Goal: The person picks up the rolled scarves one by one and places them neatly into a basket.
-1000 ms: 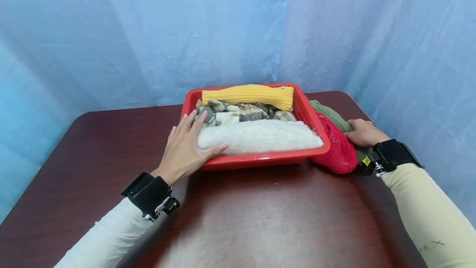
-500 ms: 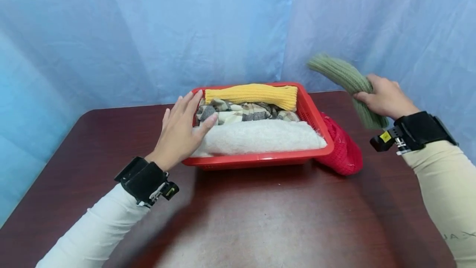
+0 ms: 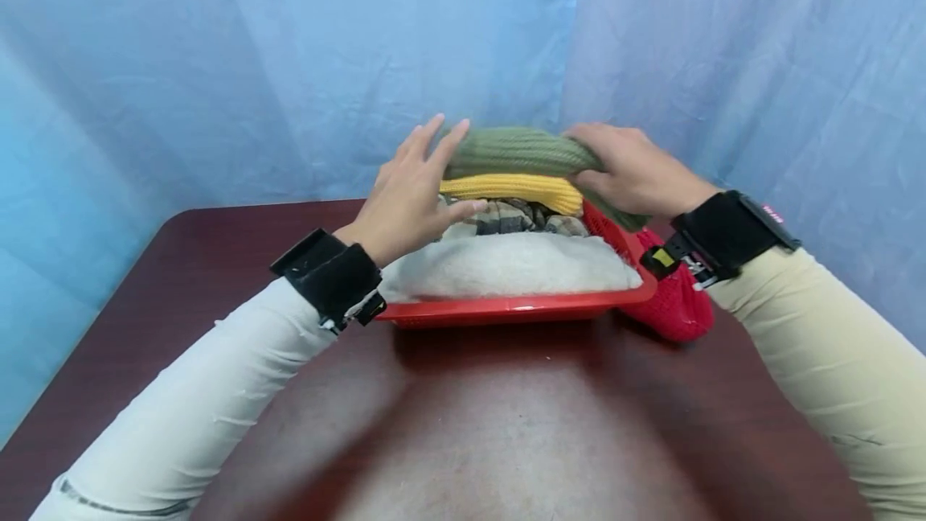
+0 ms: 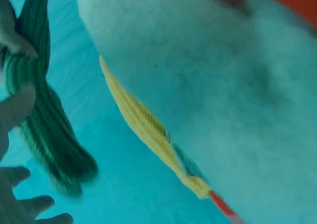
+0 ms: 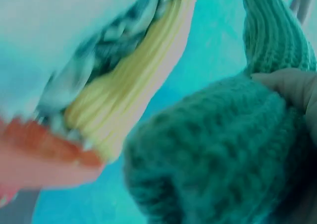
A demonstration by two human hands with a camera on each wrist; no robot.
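My right hand [image 3: 624, 172] grips a green ribbed knit piece [image 3: 517, 151] by its right end and holds it level over the back of a red plastic basket [image 3: 521, 309]. My left hand [image 3: 418, 190] has straight fingers that touch the green piece's left end. In the basket lie a yellow knit roll [image 3: 517, 188] at the back, a plaid cloth [image 3: 510, 217] in the middle and a white fluffy cloth [image 3: 510, 265] at the front. The right wrist view shows the green knit [image 5: 223, 149] bunched under my fingers [image 5: 292, 87], close to the yellow roll [image 5: 131, 92].
A red knit piece [image 3: 676, 308] lies on the dark brown table [image 3: 506, 424], against the basket's right side. Blue cloth backdrop [image 3: 217, 63] hangs behind the table and on the right. The left wrist view shows the green piece [image 4: 44, 125] above the white cloth [image 4: 198, 85].
My right hand lifted the green piece from beside the basket and carried it left over the basket's back. My left hand left the white cloth and rose to meet it.
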